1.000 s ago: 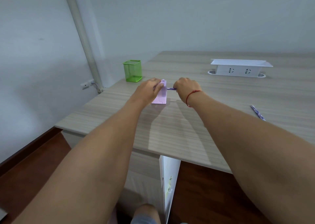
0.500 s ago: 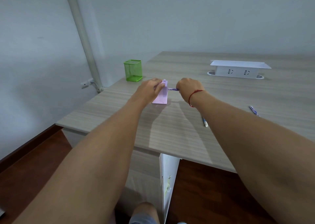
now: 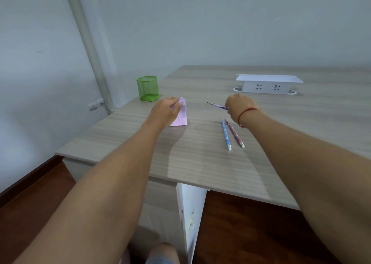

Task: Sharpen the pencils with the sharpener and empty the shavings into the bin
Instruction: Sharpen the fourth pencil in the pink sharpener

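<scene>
On the head view I see the left hand point(image 3: 166, 111) curled round the lilac sharpener point(image 3: 181, 120) on the surface point(image 3: 200, 163). Right of the sharpener the right hand point(image 3: 239, 107) pinches a purple pencil point(image 3: 217, 105), tip apart from it; a blue pencil point(image 3: 225, 134) and a red pencil point(image 3: 234, 133) lie there too.

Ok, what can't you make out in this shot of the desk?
Head view only.
Left side of the sharpener: covered by the left hand.
Back end of the held pencil: buried in the right hand.
Tips of the blue pencil and red pencil: too small to judge sharpness.
Any shavings inside the sharpener: hidden by its opaque body.
</scene>
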`<state>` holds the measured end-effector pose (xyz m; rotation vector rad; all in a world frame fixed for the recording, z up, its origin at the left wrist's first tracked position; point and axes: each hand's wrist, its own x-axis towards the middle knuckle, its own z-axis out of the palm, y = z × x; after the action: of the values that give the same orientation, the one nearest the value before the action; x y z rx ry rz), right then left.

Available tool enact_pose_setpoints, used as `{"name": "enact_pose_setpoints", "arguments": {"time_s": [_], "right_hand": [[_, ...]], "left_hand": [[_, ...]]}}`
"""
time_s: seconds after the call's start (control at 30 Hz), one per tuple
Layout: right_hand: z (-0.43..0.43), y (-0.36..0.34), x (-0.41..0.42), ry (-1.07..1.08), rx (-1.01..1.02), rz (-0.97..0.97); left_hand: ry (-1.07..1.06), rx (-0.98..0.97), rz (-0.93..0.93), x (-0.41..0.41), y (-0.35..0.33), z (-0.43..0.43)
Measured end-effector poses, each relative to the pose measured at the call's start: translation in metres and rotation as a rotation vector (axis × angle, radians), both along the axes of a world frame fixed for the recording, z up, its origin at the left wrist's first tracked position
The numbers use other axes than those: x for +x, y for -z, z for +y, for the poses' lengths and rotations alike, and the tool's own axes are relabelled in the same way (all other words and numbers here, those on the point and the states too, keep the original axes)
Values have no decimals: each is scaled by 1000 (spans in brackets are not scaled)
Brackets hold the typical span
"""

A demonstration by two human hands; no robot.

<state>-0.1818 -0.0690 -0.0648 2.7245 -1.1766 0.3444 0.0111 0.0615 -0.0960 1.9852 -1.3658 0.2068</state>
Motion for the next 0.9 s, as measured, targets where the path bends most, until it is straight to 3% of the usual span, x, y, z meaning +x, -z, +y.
{"name": "enact_pose_setpoints", "arguments": {"time_s": [0.23, 0.4, 0.63, 0.8, 0.9], "right_hand": [[4, 13, -20, 150, 270, -14], [5, 19, -31, 177, 357, -77], [-1, 7, -75, 362, 144, -59], [-2, 12, -117, 513, 162, 35], [-3, 22, -127, 518, 159, -19]], "left_hand": [[-84, -144, 129, -20, 7, -2], [-119, -166, 181, -26, 8, -1], [-157, -173, 187, -36, 6, -2], [-139, -183, 186, -47, 6, 0], [-145, -191, 193, -51, 8, 1]]}}
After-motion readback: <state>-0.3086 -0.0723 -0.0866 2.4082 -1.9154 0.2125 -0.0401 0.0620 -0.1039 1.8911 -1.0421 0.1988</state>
